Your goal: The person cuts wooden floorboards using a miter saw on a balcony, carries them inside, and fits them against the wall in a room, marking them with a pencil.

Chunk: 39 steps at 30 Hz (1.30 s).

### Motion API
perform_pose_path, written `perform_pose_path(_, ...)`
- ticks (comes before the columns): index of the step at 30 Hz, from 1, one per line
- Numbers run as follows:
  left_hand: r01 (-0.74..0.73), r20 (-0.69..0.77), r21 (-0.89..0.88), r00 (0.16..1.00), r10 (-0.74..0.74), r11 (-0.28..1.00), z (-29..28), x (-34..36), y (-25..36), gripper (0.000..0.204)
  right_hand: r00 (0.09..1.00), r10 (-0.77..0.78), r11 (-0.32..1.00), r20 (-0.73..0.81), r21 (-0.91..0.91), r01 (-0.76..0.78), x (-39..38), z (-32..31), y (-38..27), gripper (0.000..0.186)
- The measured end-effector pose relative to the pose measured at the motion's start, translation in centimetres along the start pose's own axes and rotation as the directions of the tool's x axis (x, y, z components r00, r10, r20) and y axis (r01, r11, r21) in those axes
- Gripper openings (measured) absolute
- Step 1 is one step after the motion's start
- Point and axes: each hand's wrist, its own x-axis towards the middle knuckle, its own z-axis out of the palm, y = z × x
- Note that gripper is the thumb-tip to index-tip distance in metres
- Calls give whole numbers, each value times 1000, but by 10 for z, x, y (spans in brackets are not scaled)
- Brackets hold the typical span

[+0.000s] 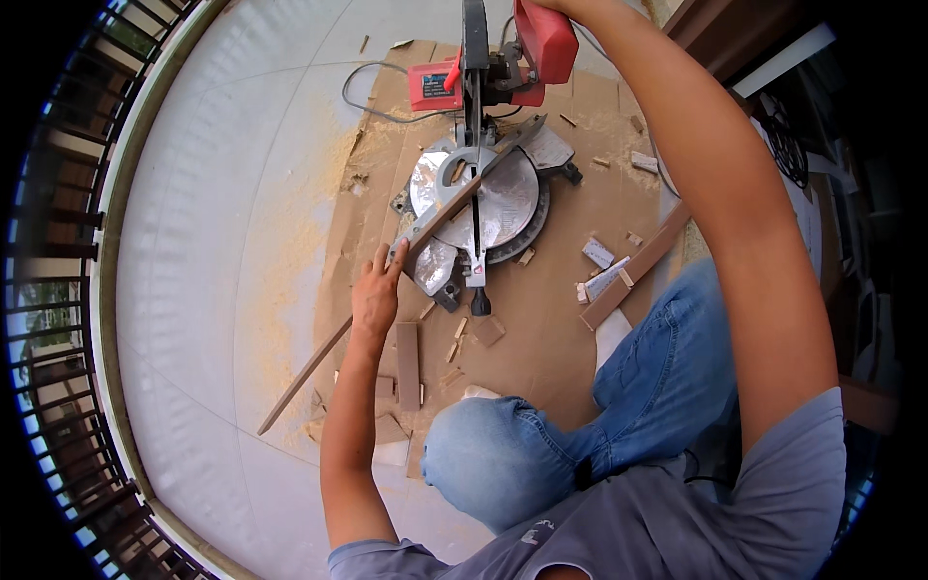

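A miter saw (474, 97) with red housings and a round silver table (507, 198) stands in front of me, its head raised. A long narrow brown wood strip (447, 213) lies diagonally across the saw table, its near end reaching down left past my forearm. My left hand (375, 292) is on the strip at the table's left edge, fingers closed on it; the thumb's side is hard to see. At the top edge my right hand (563, 4) is at the red saw housing (548, 43). Most of that hand is cut off, so its fingers are hidden.
Brown cardboard (541, 353) covers the floor under the saw, with sawdust (300, 261) and several offcuts scattered about. A short board (408, 365) lies near my left forearm, a longer one (638, 266) by my knee. A black cord (353, 77) loops behind. Railing (68, 319) runs along the left.
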Motion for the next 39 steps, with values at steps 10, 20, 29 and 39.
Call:
perform_pose_path(10,-34,114,82,993,25,996,-6,4,0,82,990,-131,991,-50,25,133,46,46,46,39)
perform_pose_path(20,-5,163,125,986,-15,992,-8,6,2,85,963,249,482,108,848,-220,-32,15,-1,36)
perform_pose_path(29,20,98,81,995,-27,997,0,-2,-4,84,935,353,373,18,914,-158,-124,-3,-54,47)
perform_pose_path(39,43,97,29,994,-46,999,-1,-5,-4,82,884,463,452,-65,875,-172,-176,6,-84,45)
